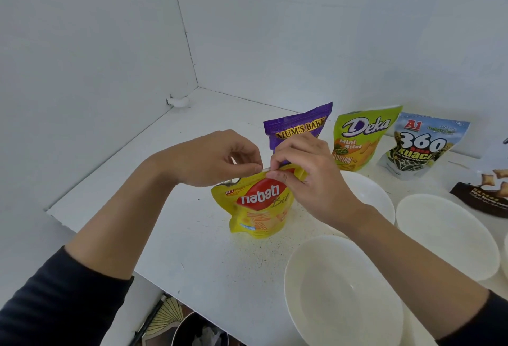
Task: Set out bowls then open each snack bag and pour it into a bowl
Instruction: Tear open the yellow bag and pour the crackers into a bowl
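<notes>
From the head view, a yellow plastic stand-up snack pouch with a red Nabati logo (258,208) stood upright on the white speckled tabletop (192,235), well in from the table's near-left edge, which ran diagonally below and left of the pouch. The left hand (217,158) pinched the pouch's top seal strip between thumb and forefinger. The right hand (308,178) pinched the same strip just beside it, the fingertips of both hands almost touching. Directly behind the pouch stood a purple foil snack bag (297,125), partly hidden by the right hand. Further right of the pouch stood a lime-green Deka bag (360,136), then a pale blue and white bag printed 360 (417,147), and a dark brown bag (486,194) cut off by the frame edge. Three empty round white bowls lay right of the pouch: one (368,194) just behind the right wrist, one (343,290) nearer under the right forearm, and one (450,235) further right. Bare tabletop stretched left of the pouch and behind it, to the two white walls meeting in a corner.
</notes>
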Motion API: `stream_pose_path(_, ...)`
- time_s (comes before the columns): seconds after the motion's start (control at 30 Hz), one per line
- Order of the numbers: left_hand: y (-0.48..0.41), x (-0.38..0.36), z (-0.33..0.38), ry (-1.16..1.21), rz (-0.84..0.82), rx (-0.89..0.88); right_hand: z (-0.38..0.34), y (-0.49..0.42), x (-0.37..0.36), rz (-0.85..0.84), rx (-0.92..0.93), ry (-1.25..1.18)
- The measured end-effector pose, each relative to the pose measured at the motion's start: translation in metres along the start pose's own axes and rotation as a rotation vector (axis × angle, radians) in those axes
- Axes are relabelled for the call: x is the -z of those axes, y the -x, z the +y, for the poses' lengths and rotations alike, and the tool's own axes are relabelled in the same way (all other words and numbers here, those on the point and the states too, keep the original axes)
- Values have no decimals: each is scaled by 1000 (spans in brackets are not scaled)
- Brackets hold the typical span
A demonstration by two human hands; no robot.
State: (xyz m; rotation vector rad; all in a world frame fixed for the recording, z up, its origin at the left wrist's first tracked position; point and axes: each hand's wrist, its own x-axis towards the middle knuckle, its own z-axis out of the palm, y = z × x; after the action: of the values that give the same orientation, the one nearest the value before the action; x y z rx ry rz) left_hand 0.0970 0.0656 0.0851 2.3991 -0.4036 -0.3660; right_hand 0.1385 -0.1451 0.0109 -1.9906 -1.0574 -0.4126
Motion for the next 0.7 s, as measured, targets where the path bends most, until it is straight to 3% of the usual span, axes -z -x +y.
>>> stream_pose_path(0.2,-4,-8,2,-46,72,-7,0,1,3,-75,-6,29)
stream_pose_path(0.37,-7,-10,6,-55,56,1,4,-4,10,-196,-19,15)
stream_pose_path(0.7,-12,-8,12,-121,39,6,7,-9,15,-259,6,12)
